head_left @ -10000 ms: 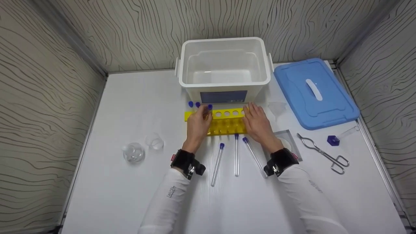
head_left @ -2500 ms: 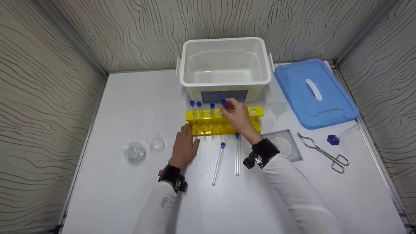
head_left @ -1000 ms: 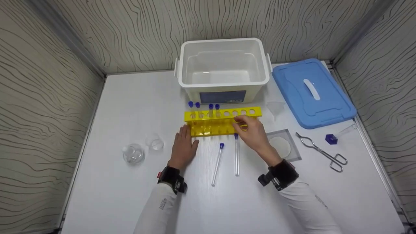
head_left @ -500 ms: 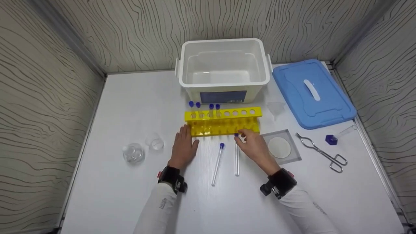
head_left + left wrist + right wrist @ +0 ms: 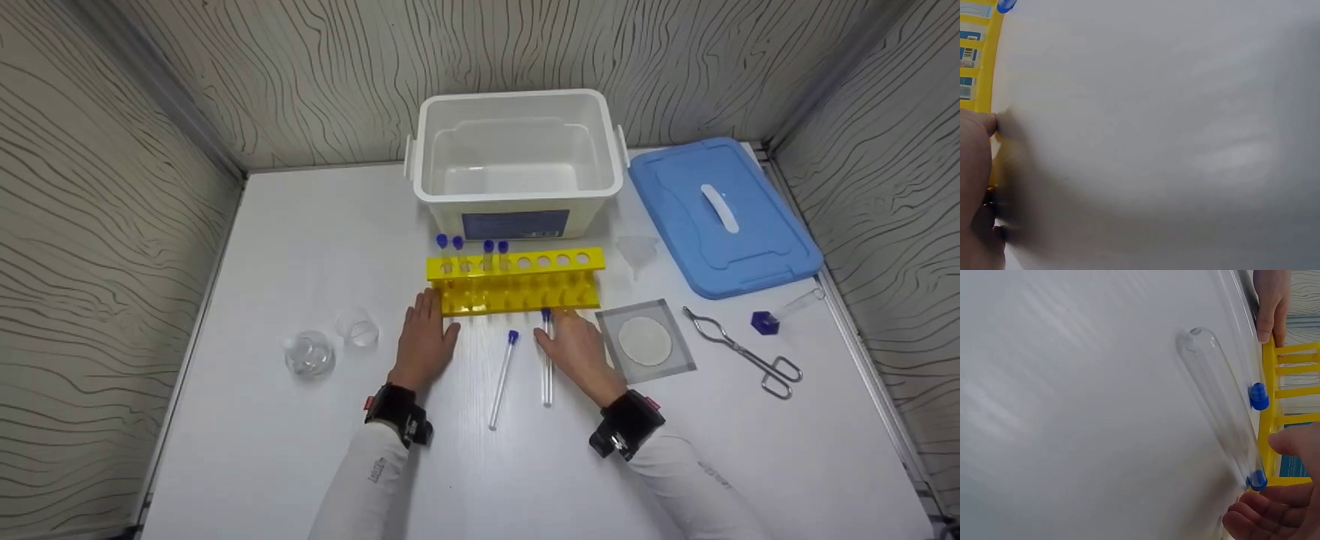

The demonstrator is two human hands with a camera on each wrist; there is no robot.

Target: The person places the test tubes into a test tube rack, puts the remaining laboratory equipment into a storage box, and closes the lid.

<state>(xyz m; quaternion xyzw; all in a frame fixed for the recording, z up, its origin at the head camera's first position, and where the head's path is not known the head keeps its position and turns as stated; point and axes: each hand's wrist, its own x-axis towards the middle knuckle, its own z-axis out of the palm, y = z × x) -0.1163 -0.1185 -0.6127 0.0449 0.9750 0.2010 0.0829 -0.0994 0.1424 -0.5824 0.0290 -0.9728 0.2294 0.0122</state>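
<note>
Left of centre: left hand (image 5: 421,341), fingers extended, rests at the yellow rack (image 5: 517,304)'s left end. Lower centre: right hand (image 5: 579,349), thumb and fingers apart, beside a lying tube (image 5: 547,386). Step, I judge: picking up this tube; next calls for pinching its blue cap (image 5: 1258,480).

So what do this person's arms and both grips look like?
The left grip and right grip are bare, without gloves. The left sleeve and right sleeve are white and long, with small dark lettering on the forearm. Each wrist wears a chunky black band with a red tag and a protruding black block.
</note>
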